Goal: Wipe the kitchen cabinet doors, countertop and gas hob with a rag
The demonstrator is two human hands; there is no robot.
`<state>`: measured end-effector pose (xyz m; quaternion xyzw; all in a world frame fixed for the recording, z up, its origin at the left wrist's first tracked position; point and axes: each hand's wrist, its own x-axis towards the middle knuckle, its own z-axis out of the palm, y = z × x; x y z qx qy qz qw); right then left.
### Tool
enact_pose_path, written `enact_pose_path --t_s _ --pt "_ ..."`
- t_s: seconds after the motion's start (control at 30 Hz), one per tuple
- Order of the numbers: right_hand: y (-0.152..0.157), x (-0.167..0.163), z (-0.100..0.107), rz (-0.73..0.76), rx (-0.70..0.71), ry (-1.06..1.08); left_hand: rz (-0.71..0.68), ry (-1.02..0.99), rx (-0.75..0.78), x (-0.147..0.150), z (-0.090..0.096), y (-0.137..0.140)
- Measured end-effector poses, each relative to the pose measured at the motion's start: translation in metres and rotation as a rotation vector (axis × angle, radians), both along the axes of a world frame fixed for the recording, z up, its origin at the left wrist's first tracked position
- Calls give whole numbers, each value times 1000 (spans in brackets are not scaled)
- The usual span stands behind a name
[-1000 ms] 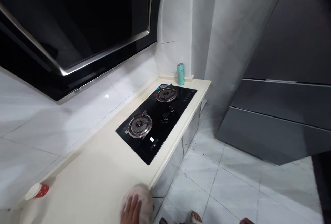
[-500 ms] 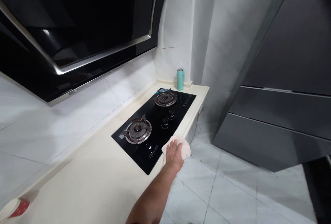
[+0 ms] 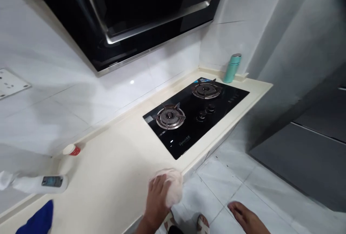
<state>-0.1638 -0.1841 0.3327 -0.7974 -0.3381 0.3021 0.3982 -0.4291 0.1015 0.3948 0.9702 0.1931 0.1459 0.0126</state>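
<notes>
Over the counter's front edge, my left hand (image 3: 158, 199) presses on a pale pink cloth (image 3: 174, 187), its fingers closed against it. Part of the cloth bulges past the edge. My right hand (image 3: 242, 214) hangs over the floor at the lower right, fingers loosely bent and nothing visible in them. Beyond the cloth, a black two-burner gas stove (image 3: 186, 131) is set into the cream countertop (image 3: 116, 169).
A teal bottle (image 3: 232, 69) stands by the far wall. At left lie a red-and-white paper cup (image 3: 72, 150), a white bottle (image 3: 40, 184) and a blue cloth (image 3: 39, 219). Overhead hangs a black range hood (image 3: 151, 43). Grey cabinets (image 3: 300, 169) stand opposite.
My left hand and the cloth have moved along the front edge, away from the stove toward me. My right hand has come into view, and the view has turned left.
</notes>
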Motion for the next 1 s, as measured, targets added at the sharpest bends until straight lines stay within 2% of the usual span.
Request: enact_pose_path --t_s 0.1,0.2,0.27,0.37,0.43,0.5,0.6,0.67,0.8,0.87,1.0 --pt "68 7 28 121 141 -146 167 10 152 -91 -2 -1" --pt "141 15 49 164 261 -335 346 -30 107 -151 1 -7" --pt "189 22 54 109 283 -456 525 -58 0 -167 8 -11" --pt "244 29 46 -32 190 -595 743 -74 -110 -166 23 -7" --pt "265 29 35 -85 100 -673 779 -87 -124 -159 34 4" --pt "273 26 24 -90 47 -757 795 -119 -119 -148 39 21" --pt "272 20 16 -87 29 -852 768 -169 -95 -121 34 46" --pt "270 19 16 -94 25 -877 616 -139 -100 -90 22 53" --pt "268 19 21 -102 17 -906 158 29 -243 -11 2 43" --pt "268 20 22 -109 12 -915 89 57 -349 27 2 36" --pt "267 21 21 -110 16 -939 141 41 -441 77 11 48"
